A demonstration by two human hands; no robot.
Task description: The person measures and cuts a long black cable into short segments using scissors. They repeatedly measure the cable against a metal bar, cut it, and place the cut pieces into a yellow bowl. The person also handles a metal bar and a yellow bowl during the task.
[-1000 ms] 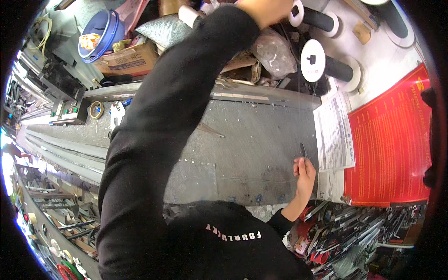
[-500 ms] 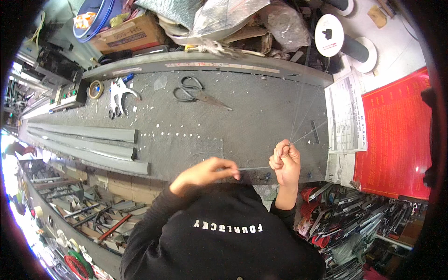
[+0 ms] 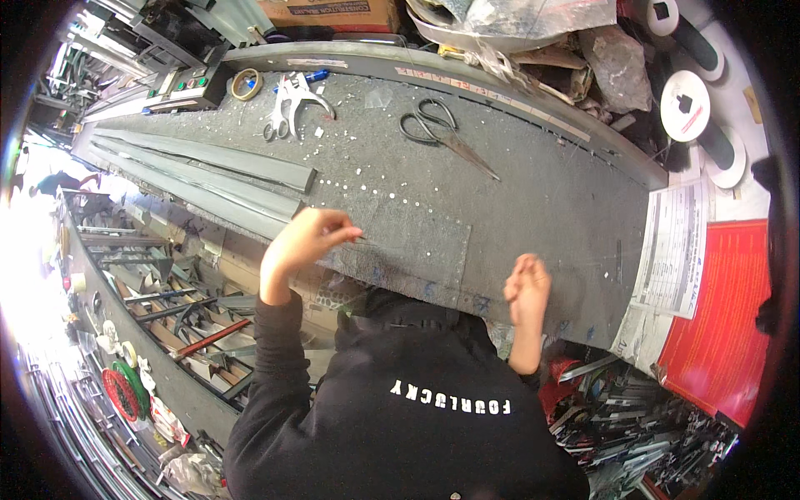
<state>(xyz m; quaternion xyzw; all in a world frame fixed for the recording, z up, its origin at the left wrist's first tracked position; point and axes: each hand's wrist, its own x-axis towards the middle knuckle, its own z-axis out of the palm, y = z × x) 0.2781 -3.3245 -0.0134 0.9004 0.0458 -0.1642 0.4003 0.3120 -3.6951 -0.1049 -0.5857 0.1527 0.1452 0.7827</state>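
Observation:
My left hand is raised over the near edge of the grey workbench, thumb and fingers pinched on the end of a thin wire. My right hand is further right at the bench edge, fingers closed together; the wire between the two hands is too fine to follow. A row of small white dots lies on the bench just beyond my left hand. My black sleeves and top fill the lower middle of the view.
Black scissors lie mid-bench. White-handled pliers and a tape roll lie at the far left. Long grey strips lie along the left. White spools, a printed sheet and a red sheet are at the right. Tool racks stand below.
My left arm came down from reaching over the bench's far side and met my right hand at the near edge. The two hands have since drawn apart, the left one moving left.

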